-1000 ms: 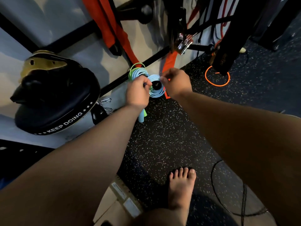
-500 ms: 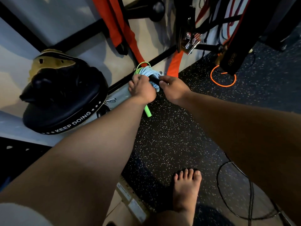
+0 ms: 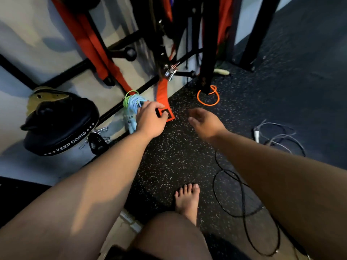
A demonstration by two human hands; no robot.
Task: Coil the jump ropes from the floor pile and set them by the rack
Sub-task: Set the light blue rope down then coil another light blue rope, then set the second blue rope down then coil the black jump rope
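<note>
Touching the coiled jump rope (image 3: 132, 105) beside the rack (image 3: 206, 44), centre-left, left hand (image 3: 150, 120) grip unclear, right hand (image 3: 203, 121) empty, slack; untied loops could spring apart on release.

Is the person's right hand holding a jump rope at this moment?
No, the right hand hovers open above the speckled floor, with nothing in its fingers.

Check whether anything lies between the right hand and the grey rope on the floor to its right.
Nothing visible does. Only bare speckled floor lies between the right hand and the grey rope. The black rope loops nearer the foot, off that line.
</note>
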